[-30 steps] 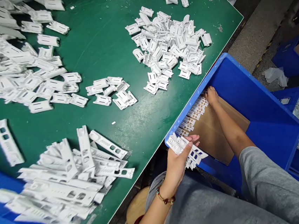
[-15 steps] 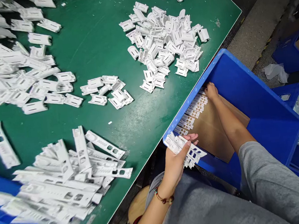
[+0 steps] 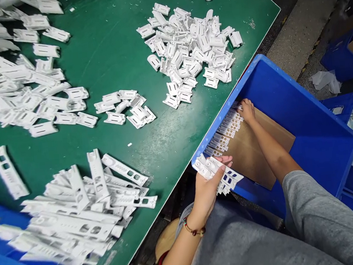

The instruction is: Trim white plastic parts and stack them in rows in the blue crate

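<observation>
My left hand (image 3: 208,187) is closed round a bundle of white plastic parts (image 3: 216,171), held at the near corner of a big blue bin (image 3: 299,108). My right hand (image 3: 246,110) reaches down into that bin, its fingers curled on the far end of a row of white parts (image 3: 225,134) stacked along the bin's left wall. A brown cardboard sheet (image 3: 256,150) lines the bin's floor beside the row.
The green table (image 3: 118,50) carries several heaps of white plastic parts: short clips (image 3: 190,52) at the back right, a small cluster (image 3: 124,108) in the middle, long pieces (image 3: 83,204) near the front. More blue bins (image 3: 344,56) stand on the floor at right.
The view has shifted slightly. My right hand stays at the far end of the row in the bin; my left hand keeps its bundle at the bin's corner.
</observation>
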Available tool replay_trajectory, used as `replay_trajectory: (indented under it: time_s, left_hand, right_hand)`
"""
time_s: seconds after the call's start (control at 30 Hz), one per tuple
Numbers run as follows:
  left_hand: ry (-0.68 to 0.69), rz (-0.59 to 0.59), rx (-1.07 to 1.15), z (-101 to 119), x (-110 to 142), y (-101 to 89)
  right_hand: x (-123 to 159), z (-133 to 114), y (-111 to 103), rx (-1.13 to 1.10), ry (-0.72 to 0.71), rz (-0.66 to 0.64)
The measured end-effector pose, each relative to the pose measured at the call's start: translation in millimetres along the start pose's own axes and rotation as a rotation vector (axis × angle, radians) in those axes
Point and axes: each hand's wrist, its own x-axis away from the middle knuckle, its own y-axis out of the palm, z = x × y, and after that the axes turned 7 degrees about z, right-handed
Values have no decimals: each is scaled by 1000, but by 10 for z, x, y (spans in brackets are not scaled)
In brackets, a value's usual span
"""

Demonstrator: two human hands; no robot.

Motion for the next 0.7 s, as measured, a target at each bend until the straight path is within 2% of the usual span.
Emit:
replay_trajectory:
  time_s: [0.1, 0.17, 0.2, 0.27, 0.37, 0.4, 0.5, 0.57, 0.63, 0.7]
  left_hand:
    - [8, -6, -23, -2, 7, -14]
    - [2, -26, -17, 0, 6, -34]
    - [2, -36, -10, 0, 3, -46]
    - [15, -54, -10, -9, -8, -67]
    - [64, -117, -94, -62, 5, -98]
    - [69, -160, -139, -91, 31, -112]
    - [6, -277, -220, -198, 183, -191]
    - [-42, -254, -188, -265, 313, -287]
    - [-66, -182, -169, -314, 420, -410]
    - [-86, -123, -205, -342, 482, -537]
  right_hand:
    - [139, -239, -282, -130, 55, 37]
    - [422, -495, -564, -360, 79, 4]
    - [631, -648, -727, -523, 71, -57]
    - [1148, -973, -1071, -817, 19, -285]
    - [1952, -1360, -1542, -1026, 58, -630]
    - [2166, -1427, -1669, -1034, 102, -631]
    - [2538, -1389, -1910, -1012, 167, -651]
    - [2582, -1191, -1909, -1033, 211, -666]
    - [2520, -917, -1741, -1108, 320, -630]
    - [2401, -640, -1420, -1211, 498, -534]
